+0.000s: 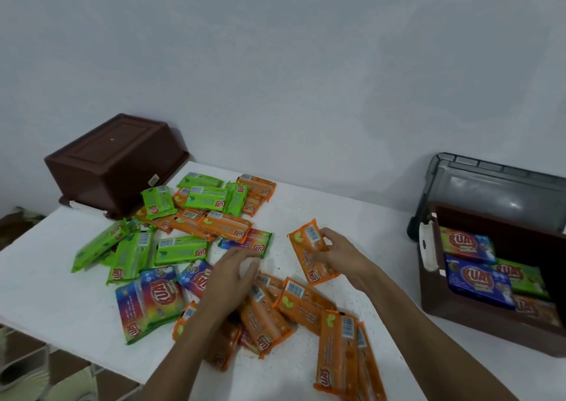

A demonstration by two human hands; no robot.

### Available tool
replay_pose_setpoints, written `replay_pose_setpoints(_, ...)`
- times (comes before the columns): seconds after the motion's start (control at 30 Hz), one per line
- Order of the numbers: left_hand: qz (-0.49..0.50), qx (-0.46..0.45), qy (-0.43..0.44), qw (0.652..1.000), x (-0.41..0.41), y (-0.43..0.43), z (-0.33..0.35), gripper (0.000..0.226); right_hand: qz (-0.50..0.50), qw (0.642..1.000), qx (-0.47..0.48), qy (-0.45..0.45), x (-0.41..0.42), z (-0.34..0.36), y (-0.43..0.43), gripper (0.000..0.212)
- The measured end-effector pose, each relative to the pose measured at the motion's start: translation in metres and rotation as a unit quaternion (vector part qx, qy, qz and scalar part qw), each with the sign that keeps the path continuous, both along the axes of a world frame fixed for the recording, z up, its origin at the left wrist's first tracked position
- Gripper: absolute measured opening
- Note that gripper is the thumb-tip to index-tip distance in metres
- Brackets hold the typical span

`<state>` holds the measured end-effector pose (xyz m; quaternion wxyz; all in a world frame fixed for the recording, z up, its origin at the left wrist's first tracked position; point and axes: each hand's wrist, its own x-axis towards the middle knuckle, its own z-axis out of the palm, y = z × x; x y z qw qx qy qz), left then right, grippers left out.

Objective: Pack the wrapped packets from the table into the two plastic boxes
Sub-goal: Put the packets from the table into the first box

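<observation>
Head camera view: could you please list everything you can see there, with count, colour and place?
table: one, white, centre
upturned box: one, brown, table's far left corner
open box: one, brown, at the right, partly filled
lid: one, grey, raised behind the open box
green packets: several, far left heap
orange packets: many, far heap and near pile
multicoloured packets: a few, left of centre
boxed packets: several, mixed colours, inside the open box
held packet: one, orange, mid-table
left hand: one, over the near orange pile, blurred
right hand: one, fingers gripping the held packet
</observation>
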<state>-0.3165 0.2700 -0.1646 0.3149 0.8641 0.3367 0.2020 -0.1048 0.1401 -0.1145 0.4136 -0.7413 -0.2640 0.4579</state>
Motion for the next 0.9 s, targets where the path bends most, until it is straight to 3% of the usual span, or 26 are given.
replay_pose_setpoints(0.1,0.017,0.039,-0.042,0.998,0.001,0.033,0.018,0.02,-0.021,0.999,0.021,0.021,-0.003,0.002,0.007,0.041)
replay_pose_setpoints(0.2,0.038,0.06,-0.061,0.996,0.008,0.067,0.038,0.022,-0.042,0.996,0.055,0.053,-0.011,0.005,0.016,0.035)
replay_pose_setpoints(0.37,0.118,0.06,0.039,0.99,0.024,0.121,0.04,0.031,-0.069,0.995,0.07,0.008,-0.023,0.009,0.031,0.04)
replay_pose_setpoints(0.57,0.16,-0.012,0.22,0.962,0.039,0.161,0.024,0.075,-0.092,0.994,0.055,-0.021,-0.028,0.004,0.04,0.036)
replay_pose_setpoints(0.73,0.169,-0.042,0.251,0.952,0.049,0.171,0.019,0.1,-0.109,0.991,0.074,-0.03,-0.031,-0.006,0.042,0.025)
replay_pose_setpoints(0.9,0.174,-0.036,0.204,0.963,0.046,0.176,0.017,0.085,-0.137,0.986,0.079,-0.056,-0.035,-0.004,0.041,0.03)
